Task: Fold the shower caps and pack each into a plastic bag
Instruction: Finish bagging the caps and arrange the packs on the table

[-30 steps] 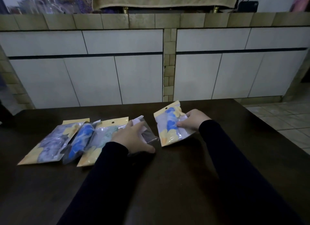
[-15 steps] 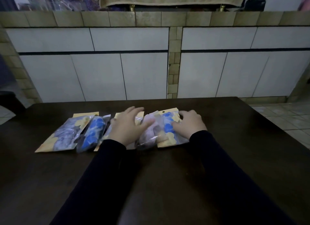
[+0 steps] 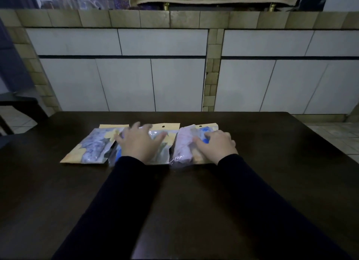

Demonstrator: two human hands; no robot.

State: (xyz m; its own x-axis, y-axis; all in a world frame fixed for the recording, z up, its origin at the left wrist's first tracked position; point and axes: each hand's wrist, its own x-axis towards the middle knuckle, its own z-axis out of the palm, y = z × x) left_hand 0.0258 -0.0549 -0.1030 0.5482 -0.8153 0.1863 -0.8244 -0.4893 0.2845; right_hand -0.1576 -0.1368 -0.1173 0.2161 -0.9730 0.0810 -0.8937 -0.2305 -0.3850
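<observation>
Several packed shower-cap bags lie in a row on the dark table [image 3: 194, 191]. At the left is a grey-patterned bag with a yellow header [image 3: 93, 146]. A blue-cap bag [image 3: 116, 155] peeks out beside it. My left hand [image 3: 140, 143] rests with spread fingers on the blue one and on a greenish bag [image 3: 165, 141]. To the right a pale pink bag [image 3: 183, 145] overlaps a blue-and-yellow bag [image 3: 205, 129], and my right hand [image 3: 215, 145] presses flat on these two.
The table's far edge runs just behind the bags, with white cabinet doors [image 3: 174, 83] and a tan tiled counter [image 3: 184, 19] beyond. A dark stool or bench [image 3: 17, 104] stands off the table's left corner. Tiled floor [image 3: 334, 135] shows at the right.
My right hand slid the blue-and-yellow bag left into the row, against the pink one. My left hand shifted left onto the blue and greenish bags. The row now lies straighter.
</observation>
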